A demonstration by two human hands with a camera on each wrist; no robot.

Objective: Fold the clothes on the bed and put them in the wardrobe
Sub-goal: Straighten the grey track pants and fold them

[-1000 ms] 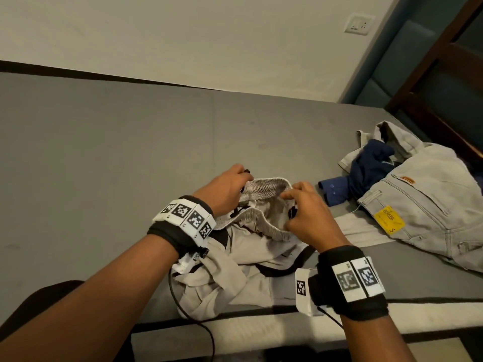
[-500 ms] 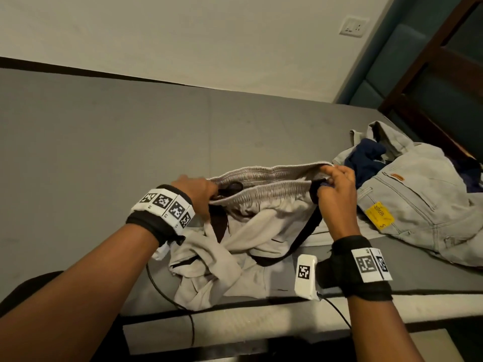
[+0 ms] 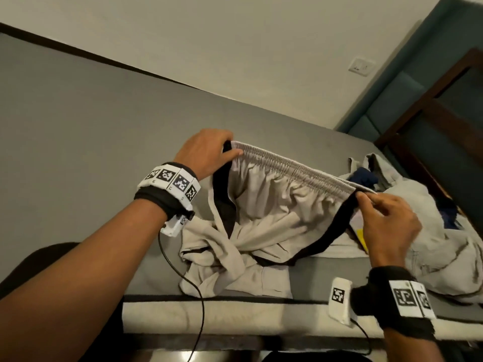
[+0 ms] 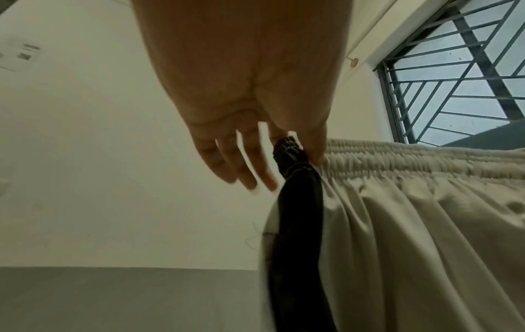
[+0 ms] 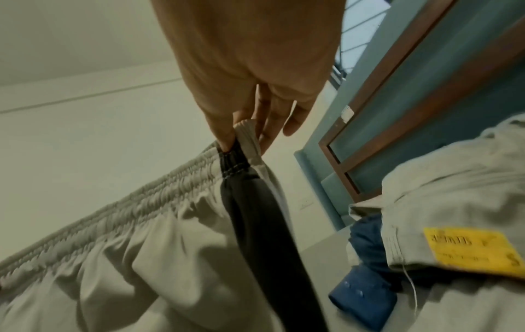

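Beige track pants [image 3: 271,212] with black side stripes hang stretched by their elastic waistband [image 3: 292,165] above the grey bed [image 3: 78,131]. My left hand [image 3: 209,152] pinches the waistband's left end at the black stripe [image 4: 292,157], the other fingers loose. My right hand [image 3: 376,205] pinches the right end [image 5: 241,139] between thumb and fingers. The legs lie crumpled on the bed's near edge [image 3: 222,270].
A pile of clothes lies at the right: pale grey jeans [image 3: 431,246] with a yellow tag [image 5: 468,247] and a dark blue shirt [image 3: 366,178]. A teal headboard with a brown frame [image 3: 418,111] stands behind. A barred window [image 4: 454,78] shows in the left wrist view.
My hands have moved apart and upward, pulling the waistband from bunched to taut. The pants' top has lifted off the bed.
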